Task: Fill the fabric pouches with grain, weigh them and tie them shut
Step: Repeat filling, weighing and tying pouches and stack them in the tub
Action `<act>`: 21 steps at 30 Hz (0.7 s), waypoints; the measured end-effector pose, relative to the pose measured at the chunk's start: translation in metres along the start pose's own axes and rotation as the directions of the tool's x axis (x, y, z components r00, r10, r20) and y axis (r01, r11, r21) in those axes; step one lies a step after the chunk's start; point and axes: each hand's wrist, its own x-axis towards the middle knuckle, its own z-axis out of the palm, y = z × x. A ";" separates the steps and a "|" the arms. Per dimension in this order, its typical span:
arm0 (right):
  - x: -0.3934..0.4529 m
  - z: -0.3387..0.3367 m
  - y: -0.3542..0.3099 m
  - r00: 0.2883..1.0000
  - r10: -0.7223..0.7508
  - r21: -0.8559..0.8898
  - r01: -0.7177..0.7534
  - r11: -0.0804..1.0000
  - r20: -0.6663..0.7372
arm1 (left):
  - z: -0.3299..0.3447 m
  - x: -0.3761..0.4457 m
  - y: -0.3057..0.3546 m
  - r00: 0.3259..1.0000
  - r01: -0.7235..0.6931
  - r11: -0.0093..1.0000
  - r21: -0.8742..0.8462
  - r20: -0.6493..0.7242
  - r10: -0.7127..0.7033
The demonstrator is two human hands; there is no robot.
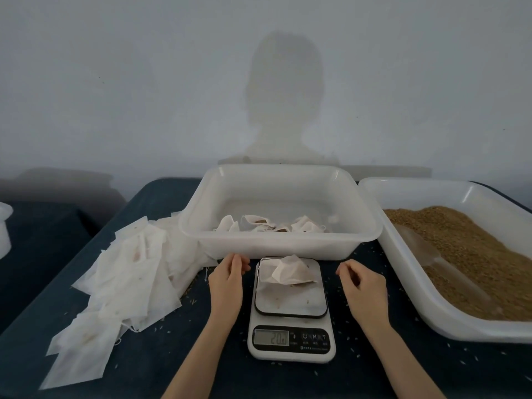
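pouch: filled pouch (288,272) sits on the scale (290,306), untied
hands: left hand (227,279), right hand (361,286) flank it, loosely curled, holding nothing
display: reads 20-ish, blurry
tip: hands off till it settles, then cinch the string

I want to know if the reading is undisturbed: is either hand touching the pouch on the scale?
No. The left hand and right hand sit on either side of the scale, both clear of the pouch on its platform.

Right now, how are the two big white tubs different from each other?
The middle tub holds only a few filled pouches; the right tub is heaped with brown grain. The middle tub sits square behind the scale; the right tub runs at an angle towards the person. Both look like the same white plastic.
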 end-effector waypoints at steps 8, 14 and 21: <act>-0.001 -0.011 -0.049 0.943 -0.329 -0.109 0.332 0.937 0.038 | 0.000 0.000 0.001 1.000 0.007 1.000 -0.005 0.004 -0.007; 0.012 0.012 -0.106 0.785 -0.374 -0.276 0.550 0.788 0.494 | -0.001 -0.001 0.003 1.000 0.019 0.999 -0.028 0.006 -0.018; 0.032 0.014 -0.118 0.771 -0.166 -0.406 0.490 0.771 0.615 | -0.002 -0.004 0.005 0.999 0.031 0.997 -0.066 0.028 -0.030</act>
